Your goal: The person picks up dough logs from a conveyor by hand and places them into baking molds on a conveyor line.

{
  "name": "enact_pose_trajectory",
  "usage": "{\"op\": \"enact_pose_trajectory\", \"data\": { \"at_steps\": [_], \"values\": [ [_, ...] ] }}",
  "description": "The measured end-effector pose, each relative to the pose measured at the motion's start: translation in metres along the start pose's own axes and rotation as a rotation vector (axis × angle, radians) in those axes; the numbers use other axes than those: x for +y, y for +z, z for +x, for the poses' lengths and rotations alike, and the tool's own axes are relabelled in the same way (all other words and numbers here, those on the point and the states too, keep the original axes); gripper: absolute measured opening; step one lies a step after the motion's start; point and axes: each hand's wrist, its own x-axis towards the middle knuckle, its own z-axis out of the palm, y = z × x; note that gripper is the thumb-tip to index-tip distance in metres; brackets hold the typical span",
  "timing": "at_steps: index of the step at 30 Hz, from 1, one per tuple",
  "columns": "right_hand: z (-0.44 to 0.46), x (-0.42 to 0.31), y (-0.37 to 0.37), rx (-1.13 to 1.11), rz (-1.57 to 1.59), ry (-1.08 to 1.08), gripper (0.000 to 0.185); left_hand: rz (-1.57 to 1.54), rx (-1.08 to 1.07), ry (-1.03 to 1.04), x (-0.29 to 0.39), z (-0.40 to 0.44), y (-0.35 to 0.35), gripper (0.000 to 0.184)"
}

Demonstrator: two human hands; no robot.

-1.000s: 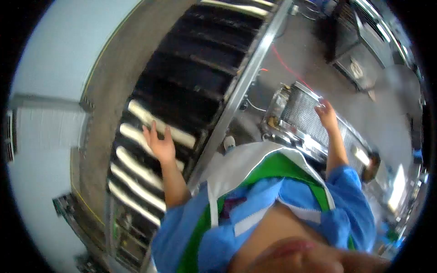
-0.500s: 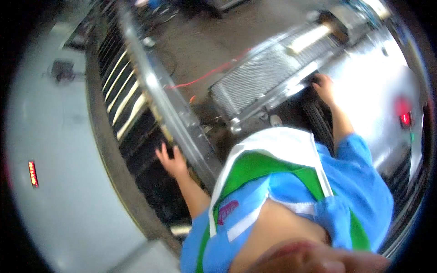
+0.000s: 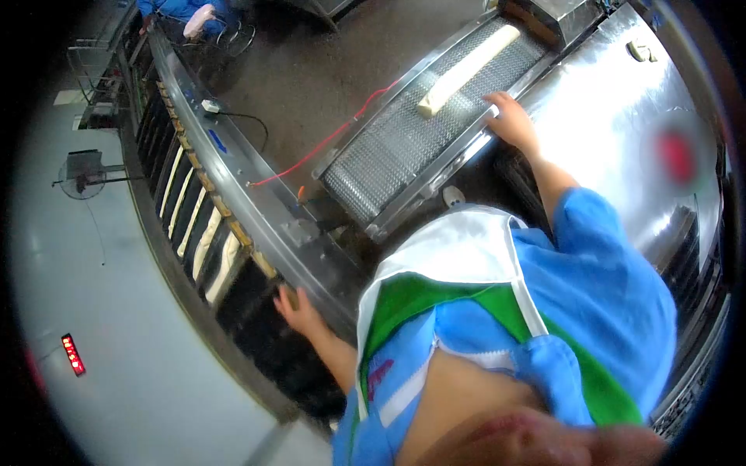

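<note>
A long pale dough strip (image 3: 468, 71) lies on the metal mesh conveyor (image 3: 404, 144). My right hand (image 3: 511, 123) is at the conveyor's near side rail, just right of the strip, its fingers apart and not touching the dough. My left hand (image 3: 299, 311) is over the inner edge of the dark slotted conveyor (image 3: 249, 314), fingers spread and holding nothing. Farther up that slotted conveyor, several pale strips (image 3: 203, 242) lie side by side in its slots.
A shiny steel table (image 3: 598, 109) stands at the right, with a small dough piece (image 3: 642, 51) on it. A red cord (image 3: 318, 144) spans the gap between the conveyors. Another person in blue (image 3: 183, 12) is at the top left. A wall fan (image 3: 83, 175) hangs at left.
The view has turned toward the mesh conveyor, and its dough strip shows more clearly. My right hand has moved to the rail of that conveyor. My left hand stays by the slotted conveyor's edge.
</note>
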Motion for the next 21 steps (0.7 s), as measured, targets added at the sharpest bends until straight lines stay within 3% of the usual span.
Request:
{"op": "enact_pose_trajectory", "data": {
  "at_steps": [5,9,11,12,15,19,21],
  "values": [
    [0.056,-0.006,-0.005,-0.056,-0.037,-0.014,0.041,0.108,-0.006,-0.049,0.016,-0.008,0.006,0.047],
    [0.103,-0.003,-0.004,-0.078,0.031,-0.19,0.043,0.033,-0.002,-0.05,0.061,-0.02,0.016,0.045],
    [0.131,-0.001,-0.005,-0.017,-0.263,-0.441,0.049,0.289,-0.042,0.038,0.116,-0.021,0.018,0.047],
    [0.14,-0.005,-0.009,-0.102,-0.229,-0.442,0.051,0.276,-0.059,0.324,0.135,-0.011,0.017,0.048],
    [0.176,0.023,-0.005,-0.22,-0.295,-0.488,0.056,0.769,-0.02,0.424,0.223,0.023,0.032,0.043],
    [0.224,0.035,-0.025,-0.27,-0.407,-0.454,0.049,0.887,-0.002,0.734,0.333,0.077,0.058,0.042],
    [0.257,0.03,-0.031,-0.341,-0.391,-0.49,0.048,0.904,0.04,0.794,0.373,0.103,0.073,0.044]
  ]
}}
